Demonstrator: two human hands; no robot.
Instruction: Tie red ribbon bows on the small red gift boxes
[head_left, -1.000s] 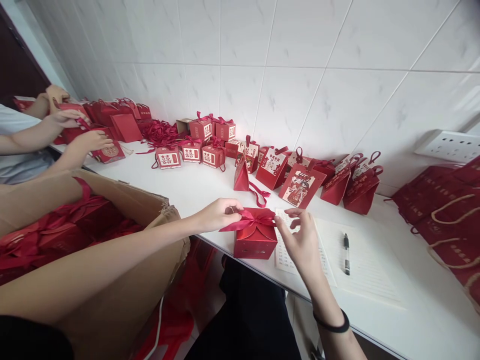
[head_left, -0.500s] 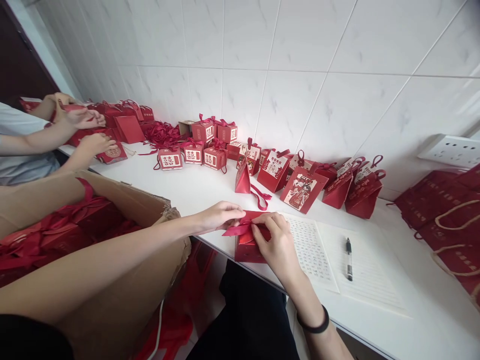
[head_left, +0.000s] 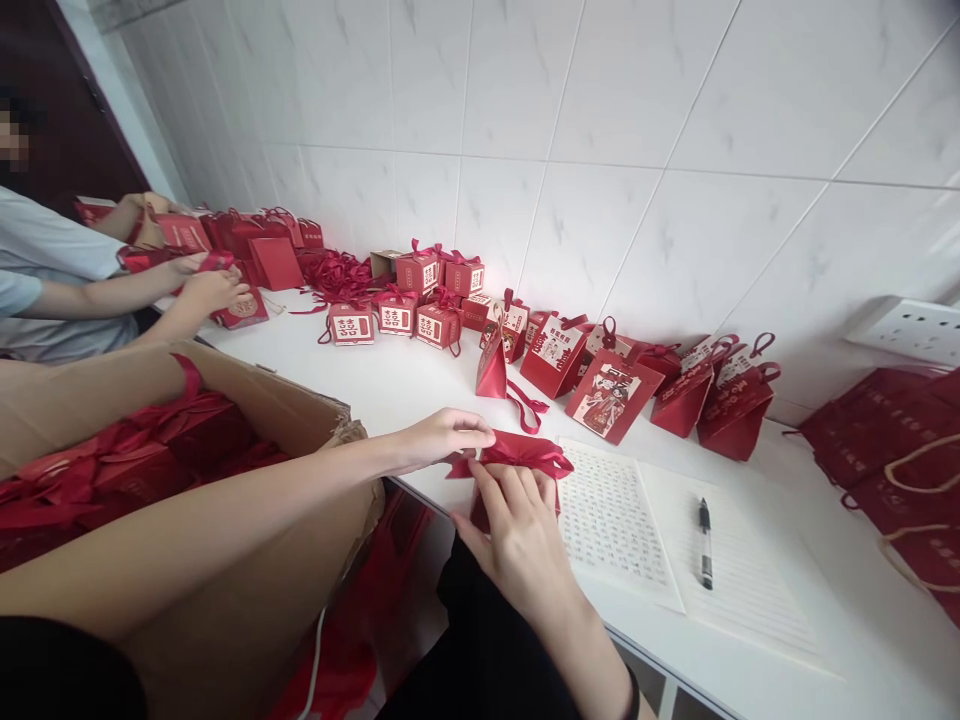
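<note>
A small red gift box [head_left: 481, 512] stands at the table's front edge, mostly covered by my hands. Across its top lies a shiny red ribbon [head_left: 551, 460], with a loop at the right and a tail out to the left. My left hand [head_left: 450, 438] is at the box's back left corner, thumb and fingers pinched together by the ribbon. Over the front of the box bends my right hand [head_left: 517, 525], its fingers on the top edge and its thumb lower at the left side. The fingertips of the right hand are partly hidden.
A cardboard carton [head_left: 300, 400] of ribboned red boxes is at my left. Finished boxes [head_left: 352, 325] and triangular red boxes [head_left: 611, 395] line the wall side. A written notebook [head_left: 615, 520] and pen [head_left: 706, 545] lie at right, near red bags [head_left: 885, 440]. A co-worker's hands [head_left: 214, 295] handle ribbon far left.
My right hand has turned from pinching the ribbon on top to lying over the box's front. A ribbon loop now shows at the right. The view has shifted slightly.
</note>
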